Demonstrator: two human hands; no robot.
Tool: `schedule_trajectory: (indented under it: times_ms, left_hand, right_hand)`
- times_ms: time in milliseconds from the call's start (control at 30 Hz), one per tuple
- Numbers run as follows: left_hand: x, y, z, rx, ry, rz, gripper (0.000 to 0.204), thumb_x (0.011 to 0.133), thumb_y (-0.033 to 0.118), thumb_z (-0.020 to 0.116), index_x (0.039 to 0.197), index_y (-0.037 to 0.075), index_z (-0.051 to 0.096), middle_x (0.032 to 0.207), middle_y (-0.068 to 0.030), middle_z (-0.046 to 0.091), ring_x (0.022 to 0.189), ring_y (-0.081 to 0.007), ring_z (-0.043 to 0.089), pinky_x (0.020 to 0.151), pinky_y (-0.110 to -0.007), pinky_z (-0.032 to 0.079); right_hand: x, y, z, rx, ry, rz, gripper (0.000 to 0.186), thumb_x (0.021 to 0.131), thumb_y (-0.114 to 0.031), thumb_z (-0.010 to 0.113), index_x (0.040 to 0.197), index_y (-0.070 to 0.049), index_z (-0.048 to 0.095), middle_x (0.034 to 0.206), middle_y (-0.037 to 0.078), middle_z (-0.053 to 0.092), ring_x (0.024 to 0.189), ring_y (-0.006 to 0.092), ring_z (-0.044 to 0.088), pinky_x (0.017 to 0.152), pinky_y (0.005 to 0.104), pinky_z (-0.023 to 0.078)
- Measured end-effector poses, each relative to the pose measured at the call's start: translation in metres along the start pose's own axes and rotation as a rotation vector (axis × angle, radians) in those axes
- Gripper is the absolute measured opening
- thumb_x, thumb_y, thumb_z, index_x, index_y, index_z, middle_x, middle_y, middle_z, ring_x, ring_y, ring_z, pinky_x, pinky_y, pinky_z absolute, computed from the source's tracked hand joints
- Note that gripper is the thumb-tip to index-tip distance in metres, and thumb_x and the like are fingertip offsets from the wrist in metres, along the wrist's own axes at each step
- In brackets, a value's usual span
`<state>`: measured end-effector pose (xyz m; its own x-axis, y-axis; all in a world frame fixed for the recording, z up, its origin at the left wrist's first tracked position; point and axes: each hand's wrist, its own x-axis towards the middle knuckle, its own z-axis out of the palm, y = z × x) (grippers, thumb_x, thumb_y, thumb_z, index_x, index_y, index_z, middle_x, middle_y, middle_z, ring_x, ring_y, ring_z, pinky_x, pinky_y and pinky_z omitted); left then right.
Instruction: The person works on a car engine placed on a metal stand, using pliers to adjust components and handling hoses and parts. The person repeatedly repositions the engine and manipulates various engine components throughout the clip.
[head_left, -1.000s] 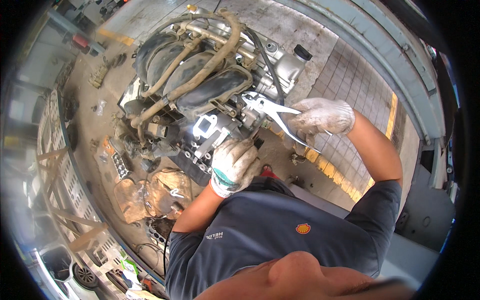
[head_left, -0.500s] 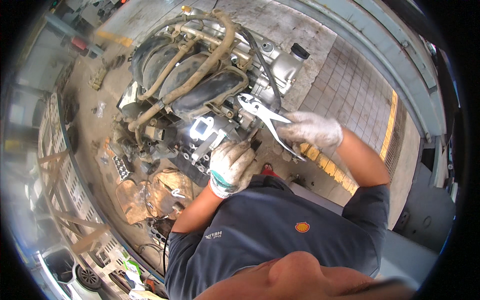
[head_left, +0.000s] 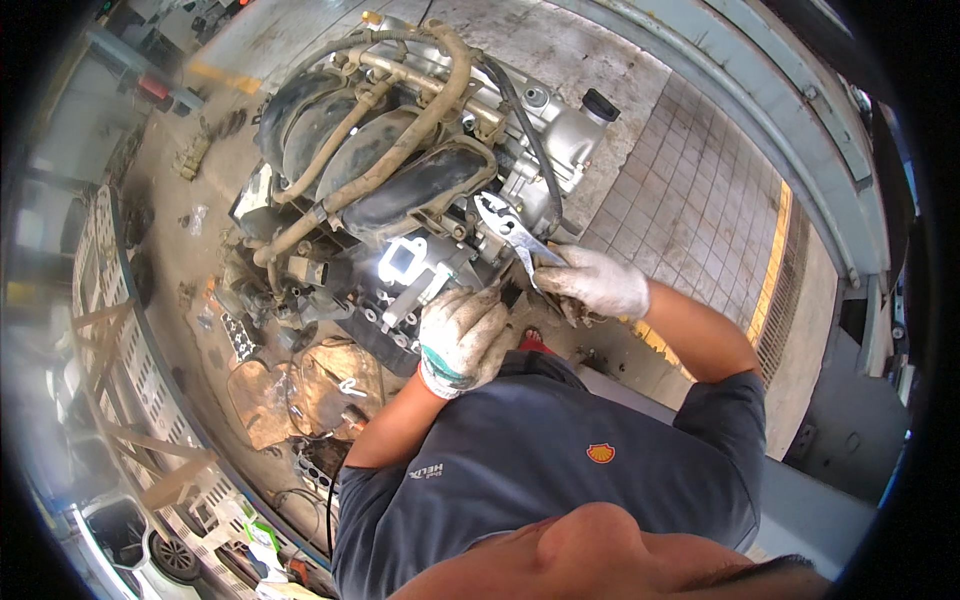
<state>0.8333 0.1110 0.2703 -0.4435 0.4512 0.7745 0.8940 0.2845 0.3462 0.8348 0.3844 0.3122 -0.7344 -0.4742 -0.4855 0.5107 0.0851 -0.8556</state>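
My right hand [head_left: 600,282], in a pale work glove, grips a pair of slip-joint pliers [head_left: 513,228] by the handles. The jaws point up and to the left, beside metal fittings on the near side of the engine [head_left: 400,170]. My left hand [head_left: 464,328], in a soiled white glove with a green patch at the wrist, is closed against the engine's near edge. What its curled fingers hold is hidden. Just beyond it are a bright rectangular metal flange [head_left: 402,260] and a silver bracket [head_left: 415,297].
Brown hoses [head_left: 395,165] and a black ribbed intake manifold [head_left: 355,150] cover the engine's top. Loose parts lie on brown cardboard [head_left: 335,378] on the floor to the left. A perforated metal rack [head_left: 150,390] curves along the left side. A grey post [head_left: 740,110] rises at right.
My right hand has moved left and closed more around the pliers, whose spread handles have come together. My left hand has stayed in place.
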Motion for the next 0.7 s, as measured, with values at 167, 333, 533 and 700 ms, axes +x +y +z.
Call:
schedule_trajectory:
  times_ms: [167,333,533,700]
  left_hand:
    - [-0.004,-0.004,0.002,0.025,0.013,0.007,0.039,0.068,0.017,0.085,0.105,0.006,0.078,0.119,-0.0145,0.076,0.096,-0.0325,0.073,0.093,-0.047,0.059]
    - [-0.004,-0.002,0.001,0.035,0.000,0.004,0.036,0.069,0.016,0.085,0.103,0.006,0.077,0.118,-0.0152,0.075,0.097,-0.0334,0.074,0.091,-0.046,0.059]
    - [-0.005,-0.007,0.005,-0.016,0.031,0.044,0.037,0.069,0.016,0.085,0.104,0.005,0.077,0.116,-0.0157,0.076,0.094,-0.0317,0.074,0.091,-0.046,0.060]
    - [-0.004,-0.006,0.003,0.011,0.012,0.039,0.037,0.069,0.013,0.083,0.104,0.004,0.075,0.114,-0.0162,0.075,0.096,-0.0335,0.073,0.093,-0.048,0.059]
  right_hand:
    - [-0.024,-0.071,-0.034,0.035,-0.162,0.161,0.039,0.110,-0.030,0.065,0.133,0.002,0.061,0.100,0.015,0.078,0.081,0.0203,0.077,0.061,0.0318,0.064]
    - [-0.025,-0.096,-0.032,-0.181,-0.087,0.203,0.035,0.111,-0.034,0.062,0.120,0.000,0.068,0.089,0.010,0.076,0.069,0.0146,0.073,0.052,0.0268,0.055]
    - [0.004,0.005,-0.003,-0.131,0.021,-0.053,0.040,0.112,-0.039,0.062,0.127,-0.003,0.062,0.089,0.004,0.066,0.067,0.0124,0.064,0.054,0.0273,0.057]
    - [-0.024,-0.087,-0.027,-0.134,-0.135,0.222,0.053,0.109,-0.042,0.067,0.140,0.000,0.060,0.099,0.011,0.075,0.080,0.0188,0.077,0.064,0.0339,0.067]
